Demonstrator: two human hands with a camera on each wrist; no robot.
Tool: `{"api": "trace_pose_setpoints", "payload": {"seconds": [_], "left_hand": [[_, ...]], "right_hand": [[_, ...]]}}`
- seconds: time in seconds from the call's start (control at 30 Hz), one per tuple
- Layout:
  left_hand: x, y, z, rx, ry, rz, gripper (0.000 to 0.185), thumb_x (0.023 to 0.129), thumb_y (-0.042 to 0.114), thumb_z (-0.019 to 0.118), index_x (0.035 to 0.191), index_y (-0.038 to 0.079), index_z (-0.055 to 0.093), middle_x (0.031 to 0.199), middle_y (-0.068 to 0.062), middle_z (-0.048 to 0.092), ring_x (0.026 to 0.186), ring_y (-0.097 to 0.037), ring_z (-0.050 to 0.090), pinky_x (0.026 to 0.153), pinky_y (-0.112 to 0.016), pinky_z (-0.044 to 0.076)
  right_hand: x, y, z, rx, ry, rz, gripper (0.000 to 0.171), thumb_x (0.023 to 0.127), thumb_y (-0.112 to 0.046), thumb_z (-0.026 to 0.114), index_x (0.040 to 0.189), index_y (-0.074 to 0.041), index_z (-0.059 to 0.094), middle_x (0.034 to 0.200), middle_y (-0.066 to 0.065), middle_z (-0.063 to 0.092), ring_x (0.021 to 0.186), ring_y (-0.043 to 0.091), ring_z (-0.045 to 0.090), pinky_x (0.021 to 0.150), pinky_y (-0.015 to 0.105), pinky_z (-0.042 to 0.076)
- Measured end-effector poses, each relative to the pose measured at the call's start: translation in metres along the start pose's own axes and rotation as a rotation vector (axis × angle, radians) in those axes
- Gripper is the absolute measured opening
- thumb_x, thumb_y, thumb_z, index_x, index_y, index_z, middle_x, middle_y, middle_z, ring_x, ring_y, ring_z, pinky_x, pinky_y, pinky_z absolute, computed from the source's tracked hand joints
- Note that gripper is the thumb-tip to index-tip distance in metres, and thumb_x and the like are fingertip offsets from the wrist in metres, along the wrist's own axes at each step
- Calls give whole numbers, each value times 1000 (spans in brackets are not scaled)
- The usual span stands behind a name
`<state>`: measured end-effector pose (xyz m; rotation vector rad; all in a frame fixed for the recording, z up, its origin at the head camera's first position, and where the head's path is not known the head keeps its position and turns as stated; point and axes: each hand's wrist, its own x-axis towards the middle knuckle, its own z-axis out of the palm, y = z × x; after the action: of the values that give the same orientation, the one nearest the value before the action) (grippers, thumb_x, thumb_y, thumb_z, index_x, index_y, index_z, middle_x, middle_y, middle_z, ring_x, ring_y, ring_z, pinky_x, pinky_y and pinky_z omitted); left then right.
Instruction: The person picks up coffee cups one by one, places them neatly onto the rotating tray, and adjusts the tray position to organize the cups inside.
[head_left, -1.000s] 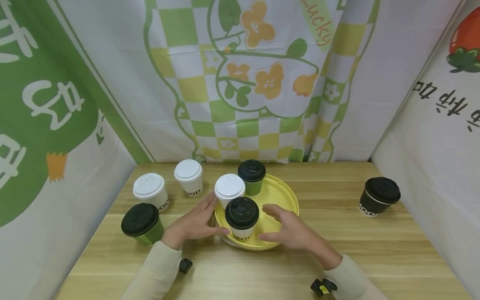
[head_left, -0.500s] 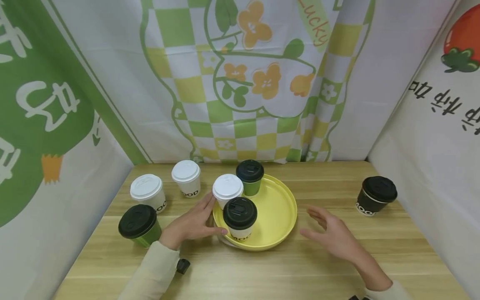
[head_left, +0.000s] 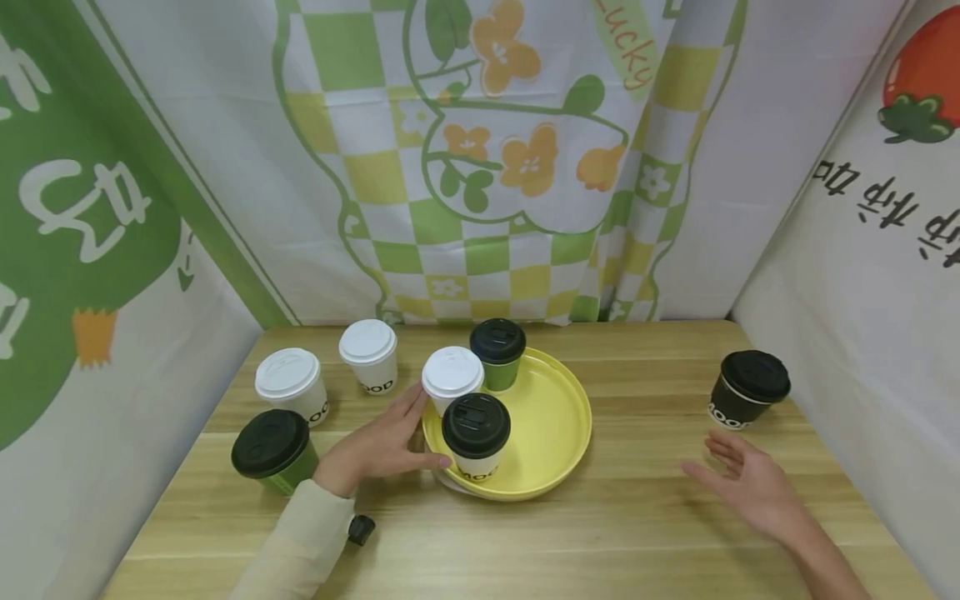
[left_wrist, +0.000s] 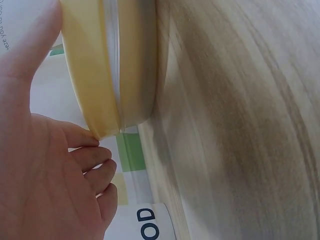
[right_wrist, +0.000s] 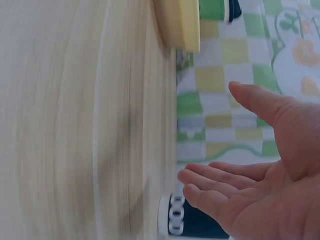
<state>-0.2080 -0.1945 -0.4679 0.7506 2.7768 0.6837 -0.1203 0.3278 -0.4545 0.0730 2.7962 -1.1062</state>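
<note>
Reaching with fingers spread and holding nothing, the right hand [head_left: 753,487] has the black lidded cup [head_left: 747,389] near, at its 12 o'clock, upright at the table's [head_left: 645,533] right edge. The left hand [head_left: 375,446], fingers relaxed, rests against the yellow tray's [head_left: 558,433] 9 o'clock rim.

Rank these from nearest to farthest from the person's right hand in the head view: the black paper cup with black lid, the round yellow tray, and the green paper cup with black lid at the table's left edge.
1. Black paper cup with black lid: just beyond the right hand, far right.
2. Round yellow tray: table centre, to the hand's left.
3. Green paper cup with black lid: left edge, past the tray.
</note>
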Motion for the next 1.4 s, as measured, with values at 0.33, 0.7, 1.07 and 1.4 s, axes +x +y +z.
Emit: {"api": "trace_pose_setpoints", "payload": {"seconds": [0.33, 0.7, 1.07, 1.4], "left_hand": [[-1, -2, -2, 24, -14, -16, 125, 89, 70, 72, 169, 1, 5, 177, -25, 6, 164, -44, 14, 130, -61, 26], [-1, 0, -2, 25, -17, -8, 124, 89, 68, 73, 169, 1, 6, 177, -25, 6, 164, -45, 15, 130, -62, 27], [0, 2, -3, 26, -31, -23, 124, 89, 69, 73, 170, 3, 5, 178, -23, 5, 164, -44, 14, 130, -62, 27], [1, 3, -4, 34, -30, -19, 124, 89, 68, 73, 170, 4, 4, 178, -23, 4, 164, -45, 14, 130, -62, 27]], "right_hand": [[18, 36, -30, -90, 8, 75, 99, 105, -55, 58, 151, 27, 26, 154, 46, 37, 140, 63, 44, 111, 71, 44], [49, 55, -37, 37, 95, 83, 97, 104, -56, 59, 160, 15, 22, 158, 45, 35, 143, 66, 38, 109, 77, 40], [71, 58, -29, 59, 333, 72, 86, 97, -47, 73, 151, 11, 39, 145, 42, 52, 130, 59, 53, 101, 69, 47], [79, 57, -26, 88, 399, 123, 90, 97, -43, 74, 155, 13, 33, 148, 43, 48, 134, 59, 49, 108, 70, 43]]}}
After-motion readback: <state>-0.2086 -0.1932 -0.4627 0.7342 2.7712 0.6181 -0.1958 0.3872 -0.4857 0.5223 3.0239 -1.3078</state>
